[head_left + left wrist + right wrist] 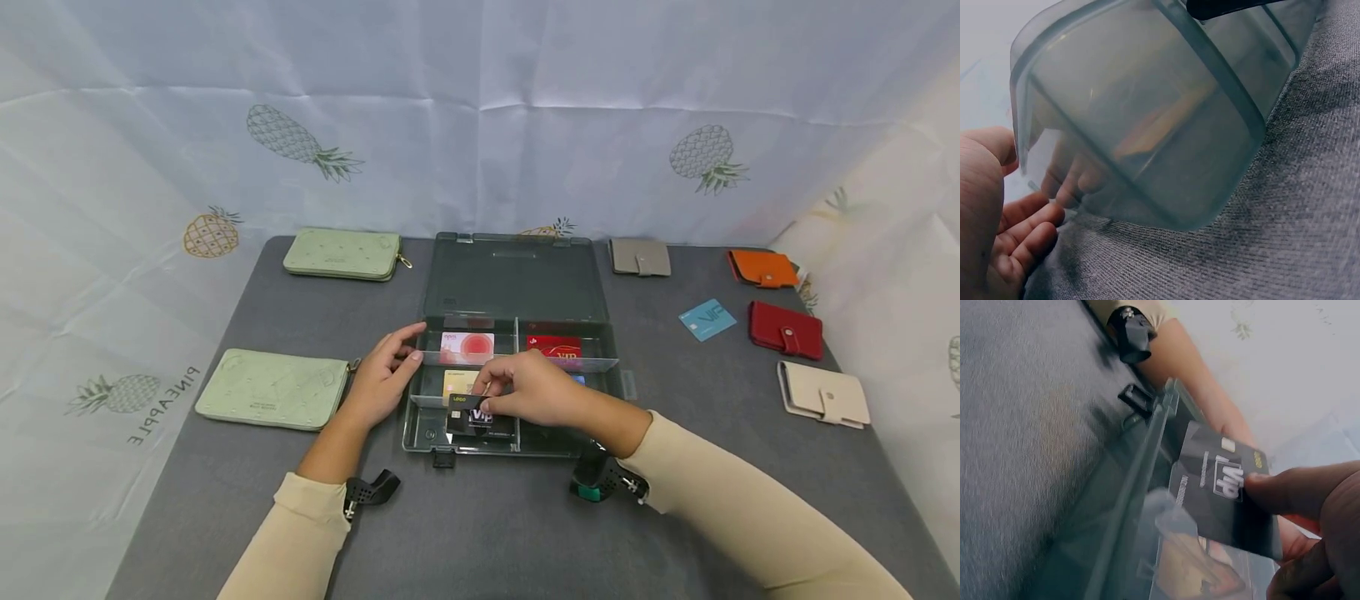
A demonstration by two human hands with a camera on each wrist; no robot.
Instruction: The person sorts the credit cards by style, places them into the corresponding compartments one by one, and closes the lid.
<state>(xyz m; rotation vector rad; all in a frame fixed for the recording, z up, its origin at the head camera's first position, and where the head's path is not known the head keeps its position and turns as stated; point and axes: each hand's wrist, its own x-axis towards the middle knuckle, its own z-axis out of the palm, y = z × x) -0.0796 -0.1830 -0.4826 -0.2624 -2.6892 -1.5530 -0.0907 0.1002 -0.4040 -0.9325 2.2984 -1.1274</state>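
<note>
My right hand pinches a black VIP card between thumb and fingers, tilted over the front left compartment of a clear grey plastic box. The box lies open, its lid leaned back. My left hand rests at the box's left side, thumb at the rim and fingers loosely bent along the outer wall. Inside, a pink and white card lies in the back left compartment, a red card in the back right. A yellow card in the middle left is partly hidden by my right hand.
Two pale green wallets lie on the left of the grey table. To the right are a blue VIP card and small grey, orange, red and cream card holders. A pineapple-print curtain hangs behind.
</note>
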